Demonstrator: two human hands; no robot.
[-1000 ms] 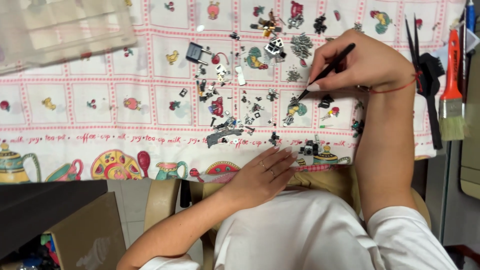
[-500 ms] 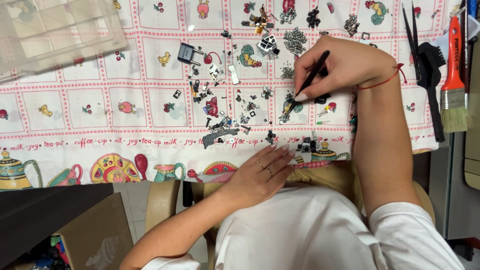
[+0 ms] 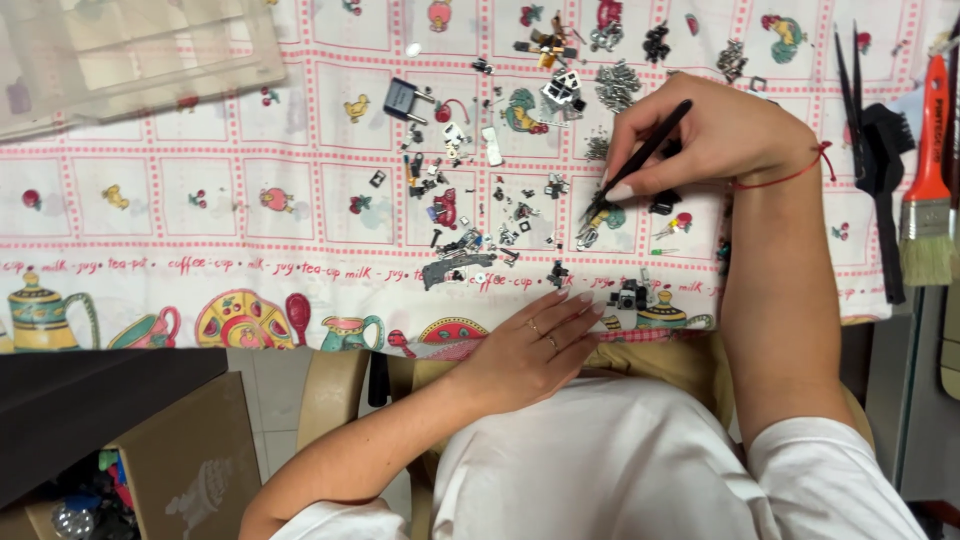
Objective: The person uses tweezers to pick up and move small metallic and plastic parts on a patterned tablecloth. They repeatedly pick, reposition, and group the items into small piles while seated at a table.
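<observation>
Black, thin metal tweezers were pinched between the thumb and curled fingers of the right hand, held like a pen. Their tips pointed down and left, meeting a scatter of small dark metal parts spread across the white tablecloth with red grid lines and printed teapots. Whether the tips had hold of a part could not be told.

The left hand lay flat, palm down, at the near hem of the cloth, fingers loosely extended and together, holding nothing. Its fingertips rested just beside a small black-and-white component.

A clear plastic compartment box sat at the far left corner. An orange-handled paintbrush and a black brush lay at the right edge.
</observation>
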